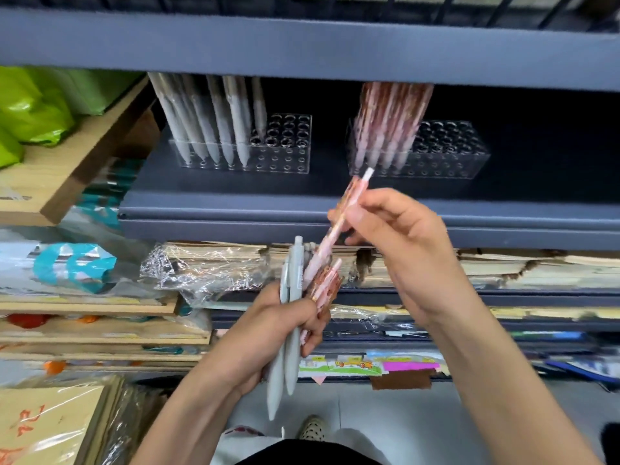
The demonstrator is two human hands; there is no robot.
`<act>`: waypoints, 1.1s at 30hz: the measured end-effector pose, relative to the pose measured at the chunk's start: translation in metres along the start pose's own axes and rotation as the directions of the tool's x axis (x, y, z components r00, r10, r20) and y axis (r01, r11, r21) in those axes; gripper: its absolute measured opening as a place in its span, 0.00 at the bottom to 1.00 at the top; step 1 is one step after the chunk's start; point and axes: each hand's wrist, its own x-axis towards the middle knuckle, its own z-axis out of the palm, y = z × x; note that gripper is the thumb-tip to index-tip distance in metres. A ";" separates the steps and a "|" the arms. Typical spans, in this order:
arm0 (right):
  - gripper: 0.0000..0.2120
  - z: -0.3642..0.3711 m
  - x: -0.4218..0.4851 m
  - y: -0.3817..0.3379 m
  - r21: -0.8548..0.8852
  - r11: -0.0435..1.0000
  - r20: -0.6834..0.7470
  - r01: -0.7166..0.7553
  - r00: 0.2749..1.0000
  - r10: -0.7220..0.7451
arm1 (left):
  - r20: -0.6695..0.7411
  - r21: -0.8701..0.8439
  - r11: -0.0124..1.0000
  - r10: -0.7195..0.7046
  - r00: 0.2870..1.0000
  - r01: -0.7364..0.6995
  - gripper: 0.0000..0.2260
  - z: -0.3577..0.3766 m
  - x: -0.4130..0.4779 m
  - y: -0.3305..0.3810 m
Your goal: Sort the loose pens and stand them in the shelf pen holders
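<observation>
The pink patterned pen (339, 226) looks to be the one being drawn out of the bunch, so the step in hand is likely carrying it to the clear holder (446, 152) at one o'clock — the one already standing pink pens. Best to lift it clear of its neighbours first, turn it upright, then lower the tip into a bare hole on the holder's right side, away from the leaning pens. The right hand (399, 243) pinches this pen between thumb and fingertips, the other fingers loosely curled. The left hand (285, 333), at six o'clock, is clenched round grey pens (292, 327) and more pink ones — grey belongs in the eleven-o'clock holder (281, 146).
</observation>
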 end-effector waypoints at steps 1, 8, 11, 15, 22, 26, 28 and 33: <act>0.04 -0.008 0.000 -0.003 0.050 0.998 -0.087 0.026 0.996 -0.021 | 0.004 0.014 1.000 -0.008 1.000 0.008 0.08 0.004 0.003 -0.001; 0.02 -0.069 0.014 -0.029 -0.055 0.954 -0.636 0.296 0.726 -0.262 | 0.032 0.020 0.995 -0.098 0.995 0.097 0.17 0.014 0.012 -0.009; 0.04 -0.087 0.026 -0.033 -0.174 0.933 -0.697 0.316 0.630 -0.343 | 0.034 0.014 0.995 -0.098 0.995 0.097 0.19 0.020 0.014 -0.008; 0.06 -0.099 0.052 -0.028 -0.280 0.928 -0.673 0.244 0.640 -0.371 | 0.037 -0.012 0.994 -0.111 0.993 0.112 0.18 0.025 0.015 -0.007; 0.06 -0.110 0.101 -0.019 -0.536 0.842 -0.508 0.060 0.774 -0.378 | 0.040 -0.040 0.993 -0.106 0.994 0.107 0.16 0.026 0.015 -0.007; 0.10 -0.112 0.129 -0.021 -0.625 0.779 -0.376 0.052 0.854 -0.359 | 0.025 -0.050 0.993 -0.107 0.994 0.108 0.20 0.025 0.015 -0.010; 0.14 -0.112 0.135 -0.020 -0.720 0.693 -0.288 0.032 0.895 -0.341 | 0.020 -0.064 0.992 -0.103 0.994 0.104 0.17 0.025 0.015 -0.009; 0.19 -0.116 0.147 -0.020 -0.839 0.542 -0.214 -0.043 0.942 -0.257 | 0.014 -0.053 0.995 -0.083 0.996 0.084 0.08 0.026 0.014 -0.005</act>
